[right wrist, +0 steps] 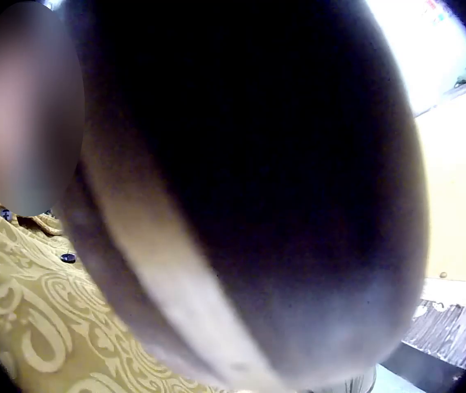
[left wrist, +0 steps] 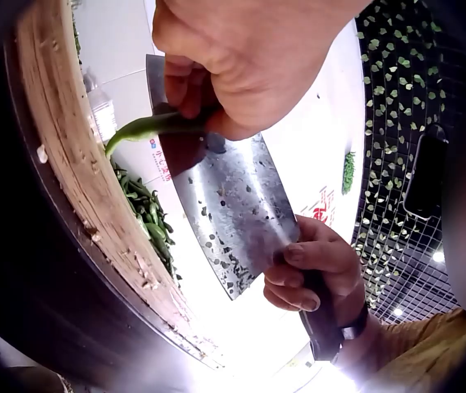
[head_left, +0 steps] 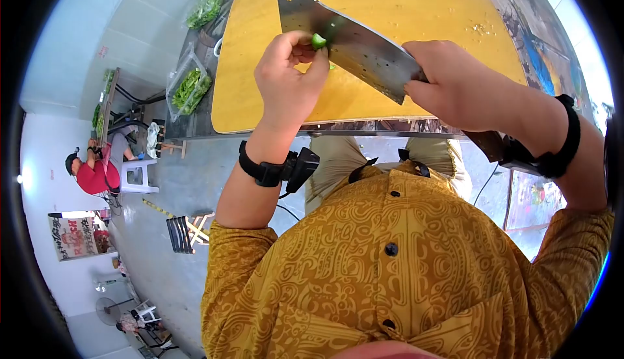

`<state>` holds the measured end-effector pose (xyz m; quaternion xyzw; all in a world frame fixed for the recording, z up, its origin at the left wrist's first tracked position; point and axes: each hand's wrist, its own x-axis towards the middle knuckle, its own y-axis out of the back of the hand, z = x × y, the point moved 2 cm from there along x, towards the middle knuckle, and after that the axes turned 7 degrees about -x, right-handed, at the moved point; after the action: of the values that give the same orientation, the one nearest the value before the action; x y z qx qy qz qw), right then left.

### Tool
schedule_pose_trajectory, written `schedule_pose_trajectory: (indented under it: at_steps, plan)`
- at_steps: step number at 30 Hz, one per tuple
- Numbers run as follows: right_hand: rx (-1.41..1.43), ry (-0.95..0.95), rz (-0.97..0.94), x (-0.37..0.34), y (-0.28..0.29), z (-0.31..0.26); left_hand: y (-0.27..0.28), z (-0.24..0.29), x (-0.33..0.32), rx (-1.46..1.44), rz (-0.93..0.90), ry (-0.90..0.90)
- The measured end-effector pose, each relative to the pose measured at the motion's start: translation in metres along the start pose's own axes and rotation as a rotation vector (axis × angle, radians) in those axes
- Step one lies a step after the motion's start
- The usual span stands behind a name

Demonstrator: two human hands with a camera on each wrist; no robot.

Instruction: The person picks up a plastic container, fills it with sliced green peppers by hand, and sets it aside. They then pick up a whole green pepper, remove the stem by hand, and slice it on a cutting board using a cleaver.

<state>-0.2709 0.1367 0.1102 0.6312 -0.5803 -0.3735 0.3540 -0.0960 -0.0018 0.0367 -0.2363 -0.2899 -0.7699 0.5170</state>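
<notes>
Thumb and fingers of my left hand (head_left: 289,86) pinch a green chili pepper (head_left: 318,41) close against the flat of a cleaver (head_left: 364,45). In the left wrist view the chili pepper (left wrist: 144,128) shows longer, its curved end sticking out from the fingertips. My right hand (head_left: 452,86) grips the cleaver's dark handle (left wrist: 318,315), with the blade slanting up to the left above the yellow cutting board (head_left: 416,8). Small dark bits cling to the blade (left wrist: 241,196). A large, dark, blurred shape (right wrist: 282,180) fills most of the right wrist view and hides the right hand there.
Left of the board stands a clear plastic box of green vegetables (head_left: 190,91), with a bag of greens (head_left: 205,11) beyond it. Small pale bits (head_left: 481,30) lie on the board's right side. Several green peppers (left wrist: 147,214) show by the board's edge. A person (head_left: 97,175) sits far left.
</notes>
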Motion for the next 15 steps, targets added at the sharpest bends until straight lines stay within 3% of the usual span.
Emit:
schedule_pose_trajectory:
  at_steps: [6, 15]
  plan:
    - [0.005, 0.021, -0.004, -0.006, -0.002, -0.002, 0.009, -0.003, 0.000, -0.081, -0.030, 0.121]
    - [0.001, 0.047, 0.052, -0.007, -0.008, 0.002, 0.010, -0.010, -0.010, 0.030, -0.052, 0.206]
